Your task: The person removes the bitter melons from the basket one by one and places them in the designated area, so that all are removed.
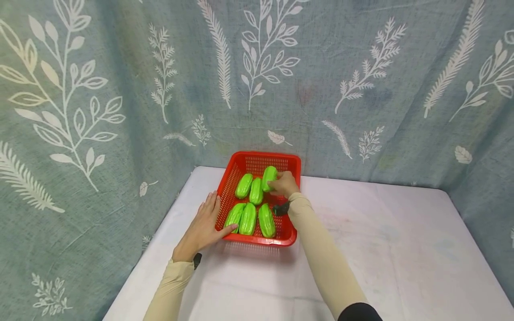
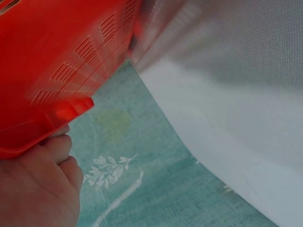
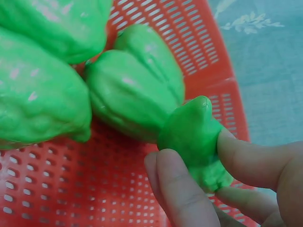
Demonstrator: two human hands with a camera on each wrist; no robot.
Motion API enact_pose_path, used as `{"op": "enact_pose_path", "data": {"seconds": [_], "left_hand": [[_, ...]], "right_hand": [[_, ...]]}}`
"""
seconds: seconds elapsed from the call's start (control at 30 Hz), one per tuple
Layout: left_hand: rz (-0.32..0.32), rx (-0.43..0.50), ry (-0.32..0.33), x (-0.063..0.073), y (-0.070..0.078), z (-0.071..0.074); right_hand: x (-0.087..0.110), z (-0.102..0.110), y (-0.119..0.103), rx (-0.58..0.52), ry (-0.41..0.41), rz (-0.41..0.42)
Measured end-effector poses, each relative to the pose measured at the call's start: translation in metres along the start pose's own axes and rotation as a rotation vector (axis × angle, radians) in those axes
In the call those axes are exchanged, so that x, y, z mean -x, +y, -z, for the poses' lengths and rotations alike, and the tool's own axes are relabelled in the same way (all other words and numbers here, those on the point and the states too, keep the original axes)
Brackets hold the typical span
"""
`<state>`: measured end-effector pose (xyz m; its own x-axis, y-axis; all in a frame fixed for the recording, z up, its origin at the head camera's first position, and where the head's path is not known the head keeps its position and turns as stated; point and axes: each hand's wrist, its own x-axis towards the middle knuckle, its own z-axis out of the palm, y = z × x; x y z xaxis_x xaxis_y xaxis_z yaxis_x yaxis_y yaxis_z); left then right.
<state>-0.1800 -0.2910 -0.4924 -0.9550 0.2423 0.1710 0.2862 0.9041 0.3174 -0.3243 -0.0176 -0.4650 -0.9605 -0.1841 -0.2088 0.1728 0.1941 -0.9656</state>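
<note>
A red plastic basket (image 1: 296, 167) with slotted walls holds several bright green ribbed gourds (image 1: 249, 219). My right hand (image 1: 286, 183) is in its back right part and pinches one green gourd (image 1: 270, 177) between thumb and fingers. In the right wrist view this gourd (image 3: 194, 137) has its blunt tip upward and overlaps another gourd (image 3: 132, 97) beside it. My left hand (image 1: 204, 225) grips the basket at its front left corner, thumb over the front rim. The left wrist view shows its fingers (image 2: 59, 146) bent under the red rim (image 2: 71, 111).
The basket stands on a white-covered table (image 1: 381, 249), toward its back left edge. A grey-green curtain (image 1: 305, 98) with white leaf prints hangs behind the table and along its sides. Three gourds lie at the basket's front, others farther back.
</note>
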Motion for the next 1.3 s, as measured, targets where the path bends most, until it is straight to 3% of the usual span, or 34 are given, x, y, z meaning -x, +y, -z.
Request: {"op": "enact_pose_path", "data": {"seconds": [0.47,0.73,1.3], "left_hand": [[-0.007,0.002,0.009,0.000,0.000,0.000],[-0.007,-0.004,0.009,0.000,-0.001,-0.001],[-0.007,-0.010,-0.004,-0.001,-0.003,-0.001]], "right_hand": [[0.013,0.011,-0.018,-0.180,-0.083,-0.029],[0.021,0.020,-0.020,-0.171,-0.104,0.024],[0.048,0.044,-0.026,-0.160,-0.111,0.055]]}}
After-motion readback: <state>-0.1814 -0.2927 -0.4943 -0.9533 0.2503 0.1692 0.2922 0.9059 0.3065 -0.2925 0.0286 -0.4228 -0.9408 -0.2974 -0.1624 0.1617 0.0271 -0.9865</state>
